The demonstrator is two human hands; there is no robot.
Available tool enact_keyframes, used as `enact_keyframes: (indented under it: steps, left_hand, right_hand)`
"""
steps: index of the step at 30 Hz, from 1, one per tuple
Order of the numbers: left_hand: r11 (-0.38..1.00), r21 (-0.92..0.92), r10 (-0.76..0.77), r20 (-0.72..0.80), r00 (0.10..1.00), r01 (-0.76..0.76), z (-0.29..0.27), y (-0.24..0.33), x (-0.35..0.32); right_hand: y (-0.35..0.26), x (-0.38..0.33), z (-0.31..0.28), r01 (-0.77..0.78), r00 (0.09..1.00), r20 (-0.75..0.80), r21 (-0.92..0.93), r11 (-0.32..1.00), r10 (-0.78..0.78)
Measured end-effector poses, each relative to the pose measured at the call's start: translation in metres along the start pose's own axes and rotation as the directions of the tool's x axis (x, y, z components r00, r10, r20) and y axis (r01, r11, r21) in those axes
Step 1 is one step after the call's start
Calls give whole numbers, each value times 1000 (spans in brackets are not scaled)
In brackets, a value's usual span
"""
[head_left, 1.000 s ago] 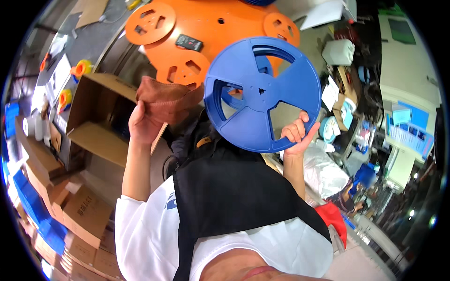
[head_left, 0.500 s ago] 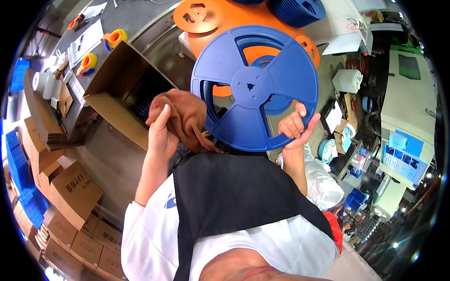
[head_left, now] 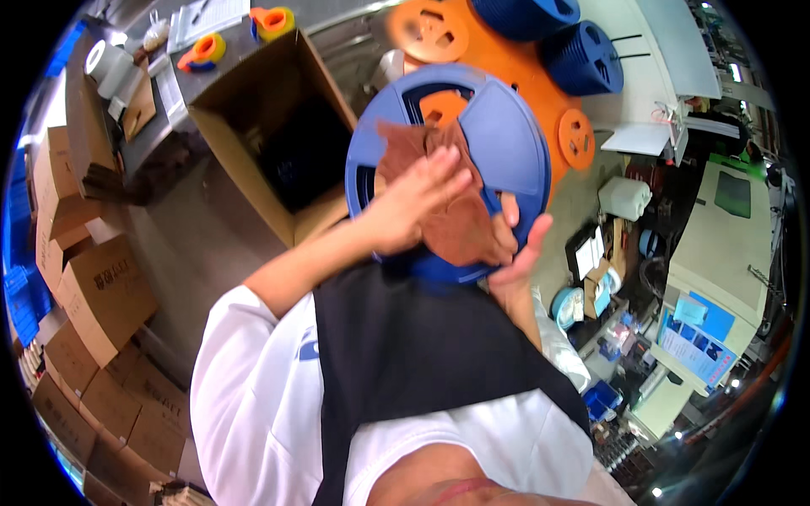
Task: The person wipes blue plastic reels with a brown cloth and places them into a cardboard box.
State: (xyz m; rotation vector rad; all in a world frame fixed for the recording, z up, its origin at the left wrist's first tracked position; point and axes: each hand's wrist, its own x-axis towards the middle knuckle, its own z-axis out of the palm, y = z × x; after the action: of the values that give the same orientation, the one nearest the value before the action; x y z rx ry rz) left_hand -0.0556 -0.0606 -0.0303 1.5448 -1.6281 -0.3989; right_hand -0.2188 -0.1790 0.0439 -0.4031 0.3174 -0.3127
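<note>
A large blue plastic reel [head_left: 515, 126] is held up in front of my chest. Across its face lies a crumpled brown cloth [head_left: 464, 223], covering the hub and part of the cut-outs. My left hand [head_left: 426, 198] holds this cloth pressed against the reel, its fingers stretched over the fabric and slightly blurred. At the lower right rim, my right hand [head_left: 510, 244] grips the reel, its thumb outside the edge and some fingers through a cut-out. A fold of the cloth reaches the right fingers.
An open cardboard box [head_left: 245, 181] stands left of the reel, its inside dark. Beyond the reel, an orange table [head_left: 506, 72] bears stacks of blue reels [head_left: 582, 59] and an orange disc [head_left: 428, 31]. Tape dispensers [head_left: 202, 52] lie on a grey bench. Closed cartons [head_left: 105, 295] are piled at left.
My left hand has moved right with the brown cloth, from beside the reel onto its face. The reel looks tilted differently, still in my right hand. The view has shifted.
</note>
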Motion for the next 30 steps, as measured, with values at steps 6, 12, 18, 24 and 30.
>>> enact_keyframes:
  steps: [6,12,18,24,30]
  left_hand:
    - [914,-279,-252,176,952,293,-19,-28,-46]
    - [988,124,69,142,987,-87,-42,-12,-78]
    - [852,521,88,-44,995,-52,-46,-22,-75]
    - [909,413,69,-32,997,-50,-44,-25,-79]
    - [431,-826,-745,-99,660,363,-18,-38,-124]
  right_hand:
    - [-17,11,-17,6,994,110,176,984,-26]
    - [-44,31,-12,21,976,204,245,969,-73]
    - [-45,51,-1,-10,977,200,403,915,-77]
    - [-50,59,12,49,996,76,60,997,-54]
    - [-57,64,-27,-18,989,-139,-498,867,-59]
